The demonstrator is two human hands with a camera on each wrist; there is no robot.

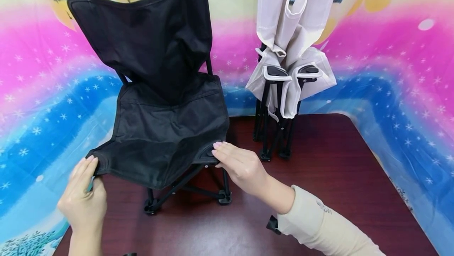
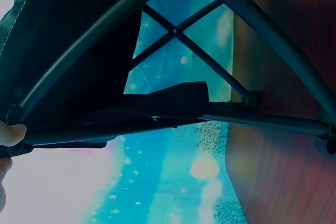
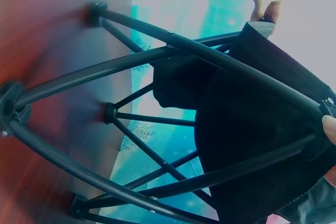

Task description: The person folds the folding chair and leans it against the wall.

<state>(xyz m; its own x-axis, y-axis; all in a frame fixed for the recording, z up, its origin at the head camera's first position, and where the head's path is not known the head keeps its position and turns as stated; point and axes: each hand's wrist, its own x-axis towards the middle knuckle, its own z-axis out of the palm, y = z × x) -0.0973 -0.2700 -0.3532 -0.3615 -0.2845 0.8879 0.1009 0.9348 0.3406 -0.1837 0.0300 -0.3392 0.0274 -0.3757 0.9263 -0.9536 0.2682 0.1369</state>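
An unfolded black folding chair (image 1: pixel 170 126) stands on the dark red table, its fabric back raised and its seat spread. My left hand (image 1: pixel 85 197) pinches the front left corner of the seat; in the left wrist view its thumb (image 2: pixel 11 134) lies against the end of the frame tube. At the front right corner my right hand (image 1: pixel 242 167) holds the seat, fingers on top. The right wrist view shows that thumb (image 3: pixel 331 128) at the tube joint. Crossed black legs (image 3: pixel 126 61) show under the seat. Seen from above, the right thumb is hidden.
A folded white chair (image 1: pixel 294 58) with black legs stands upright at the back of the table (image 1: pixel 337 169), right of the black one. A colourful snowflake-patterned cloth (image 1: pixel 400 70) hangs behind and around the sides. A small black piece (image 1: pixel 273 225) shows beside the right sleeve.
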